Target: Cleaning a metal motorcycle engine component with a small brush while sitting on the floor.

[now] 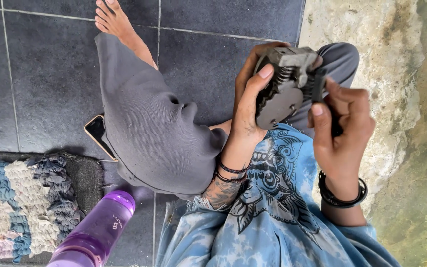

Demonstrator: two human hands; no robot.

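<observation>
Fingers of both hands close on a grey finned metal engine part [286,86], held in the air above the lap at one o'clock. Left hand [247,111] cups its round face; right hand [342,123] pinches the finned edge. Should that narrow pinch slip, the part would likely drop toward the dark tiled floor [50,74], or the black phone [99,132] at nine o'clock.

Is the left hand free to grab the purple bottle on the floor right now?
Probably not: the left hand is wrapped around the grey finned metal part, and the purple bottle lies beyond the bent knee in grey trousers.
</observation>
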